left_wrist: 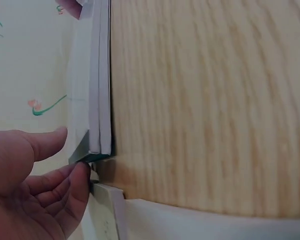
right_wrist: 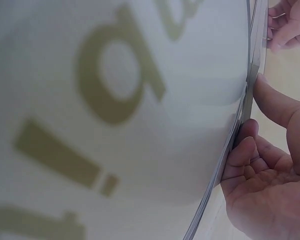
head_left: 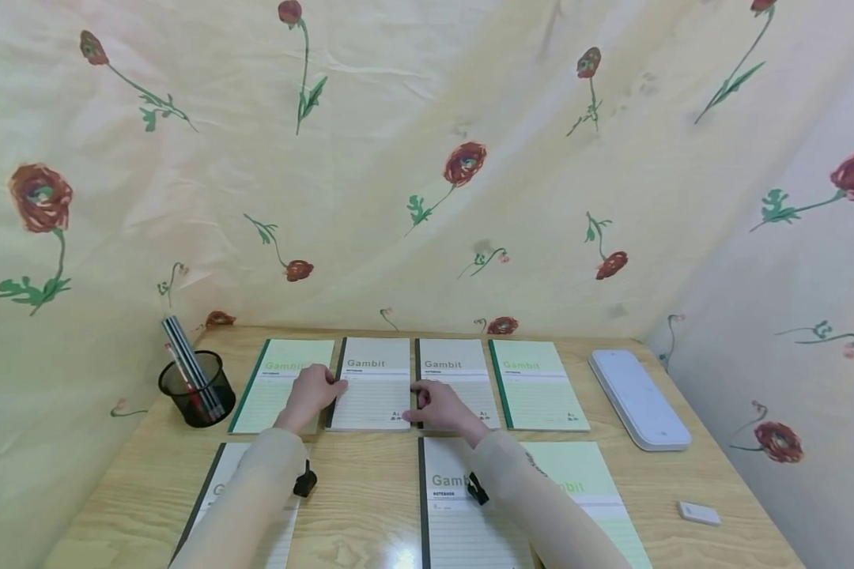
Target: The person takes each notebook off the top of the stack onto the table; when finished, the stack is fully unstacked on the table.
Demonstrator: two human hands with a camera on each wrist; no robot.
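A grey-covered notebook [head_left: 373, 399] with a black spine lies second from the left in the back row. My left hand [head_left: 315, 395] holds it at the spine, with curled fingertips against the spine and the thumb over the cover side in the left wrist view. At its right edge my right hand [head_left: 443, 407] grips with the thumb and bent fingers. That hand overlaps a second grey notebook [head_left: 462, 371]. Under the left hand lies a green notebook [head_left: 270, 395]; another green one [head_left: 541, 395] ends the row at right.
Nearer the front are a grey notebook [head_left: 273, 521] partly under the left sleeve, another grey one [head_left: 462, 529] and a green one [head_left: 605, 506] by the right sleeve. A black mesh pen cup [head_left: 217, 387] stands left. A white case [head_left: 640, 399] and an eraser-like block [head_left: 699, 513] lie right.
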